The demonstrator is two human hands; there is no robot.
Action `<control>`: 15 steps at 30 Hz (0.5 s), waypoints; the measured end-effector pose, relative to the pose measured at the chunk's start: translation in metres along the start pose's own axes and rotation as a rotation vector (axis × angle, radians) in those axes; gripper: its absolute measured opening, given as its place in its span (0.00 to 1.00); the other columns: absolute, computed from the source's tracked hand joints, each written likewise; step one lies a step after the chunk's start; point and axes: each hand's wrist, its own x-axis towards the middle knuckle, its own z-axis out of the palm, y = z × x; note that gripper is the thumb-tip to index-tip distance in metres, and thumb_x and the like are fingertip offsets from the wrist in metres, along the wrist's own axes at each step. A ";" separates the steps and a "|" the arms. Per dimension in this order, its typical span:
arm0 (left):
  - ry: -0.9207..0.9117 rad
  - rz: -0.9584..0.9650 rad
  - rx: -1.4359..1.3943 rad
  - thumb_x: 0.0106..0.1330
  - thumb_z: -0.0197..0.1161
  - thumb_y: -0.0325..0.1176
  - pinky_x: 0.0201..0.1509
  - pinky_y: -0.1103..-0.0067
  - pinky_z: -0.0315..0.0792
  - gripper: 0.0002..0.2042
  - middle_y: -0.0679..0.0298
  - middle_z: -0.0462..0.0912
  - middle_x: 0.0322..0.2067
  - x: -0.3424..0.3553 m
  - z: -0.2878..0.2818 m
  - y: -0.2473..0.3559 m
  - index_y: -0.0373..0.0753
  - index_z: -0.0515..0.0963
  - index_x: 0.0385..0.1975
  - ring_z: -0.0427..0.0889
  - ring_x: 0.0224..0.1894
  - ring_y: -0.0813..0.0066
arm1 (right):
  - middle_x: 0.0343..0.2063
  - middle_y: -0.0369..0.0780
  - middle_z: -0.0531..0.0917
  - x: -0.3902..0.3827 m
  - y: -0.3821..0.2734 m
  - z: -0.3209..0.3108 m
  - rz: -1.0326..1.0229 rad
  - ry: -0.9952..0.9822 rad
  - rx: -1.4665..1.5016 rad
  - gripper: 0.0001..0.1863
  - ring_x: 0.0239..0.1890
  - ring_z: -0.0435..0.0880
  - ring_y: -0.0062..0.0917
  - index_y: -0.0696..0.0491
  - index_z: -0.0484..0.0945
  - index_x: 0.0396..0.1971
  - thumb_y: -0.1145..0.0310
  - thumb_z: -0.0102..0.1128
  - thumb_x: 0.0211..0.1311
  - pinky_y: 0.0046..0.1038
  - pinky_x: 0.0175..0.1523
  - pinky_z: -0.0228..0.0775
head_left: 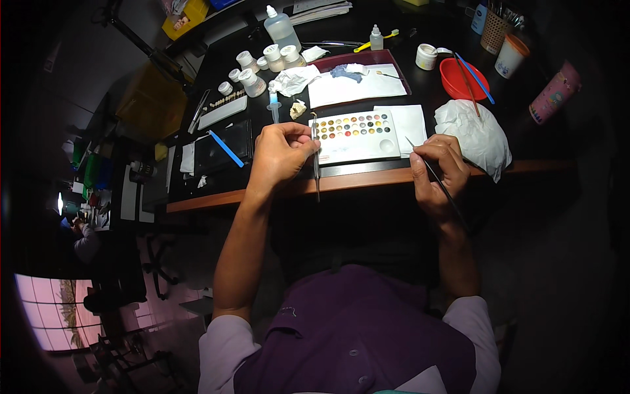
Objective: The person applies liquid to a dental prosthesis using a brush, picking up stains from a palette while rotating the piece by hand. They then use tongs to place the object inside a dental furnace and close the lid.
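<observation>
Left hand (279,154): centre, grip pinching the tool (317,172).
Tool: centre; likely stiff, slippery; hold mid-shaft.
Palette (354,150): centre, on the desk (367,178); probably rigid; lift by edges.
Brush (435,176): right of centre; seems light, delicate-tipped; hold the shaft.
Right hand (443,169): right of centre, grip around the brush.

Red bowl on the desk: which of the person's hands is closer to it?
Right. The right hand is on the person's side of the red bowl, slightly left of it; the left hand is farther away, at the white palette's left edge.
</observation>
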 end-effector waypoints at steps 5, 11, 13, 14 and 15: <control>-0.004 -0.019 0.074 0.61 0.74 0.26 0.38 0.83 0.82 0.15 0.66 0.85 0.30 -0.007 -0.002 0.008 0.25 0.85 0.46 0.82 0.30 0.85 | 0.29 0.44 0.84 0.003 0.001 0.002 -0.012 -0.001 -0.023 0.05 0.39 0.83 0.37 0.58 0.83 0.33 0.80 0.68 0.57 0.35 0.45 0.77; 0.035 0.027 0.164 0.60 0.76 0.29 0.36 0.83 0.78 0.15 0.66 0.87 0.30 -0.010 -0.001 0.006 0.28 0.87 0.45 0.80 0.28 0.87 | 0.30 0.43 0.84 0.022 0.009 -0.003 -0.157 -0.115 -0.237 0.08 0.41 0.82 0.39 0.58 0.83 0.33 0.82 0.69 0.52 0.36 0.46 0.76; 0.060 0.019 0.141 0.58 0.78 0.30 0.39 0.82 0.78 0.16 0.64 0.88 0.29 -0.012 0.001 0.006 0.30 0.88 0.44 0.81 0.29 0.86 | 0.31 0.43 0.84 0.030 0.012 -0.006 -0.223 -0.186 -0.310 0.09 0.41 0.81 0.40 0.58 0.83 0.33 0.82 0.69 0.51 0.36 0.47 0.76; 0.073 0.015 0.129 0.57 0.78 0.31 0.40 0.82 0.79 0.16 0.63 0.88 0.29 -0.012 0.003 0.006 0.32 0.88 0.44 0.81 0.29 0.85 | 0.32 0.42 0.86 0.033 0.013 -0.008 -0.213 -0.236 -0.335 0.10 0.44 0.83 0.40 0.58 0.84 0.34 0.81 0.70 0.50 0.35 0.47 0.78; 0.085 0.036 0.127 0.57 0.78 0.31 0.38 0.82 0.79 0.16 0.63 0.88 0.29 -0.013 0.003 0.004 0.31 0.88 0.44 0.82 0.28 0.85 | 0.32 0.42 0.86 0.035 0.013 -0.006 -0.228 -0.274 -0.349 0.10 0.45 0.83 0.40 0.58 0.84 0.35 0.81 0.69 0.51 0.35 0.47 0.79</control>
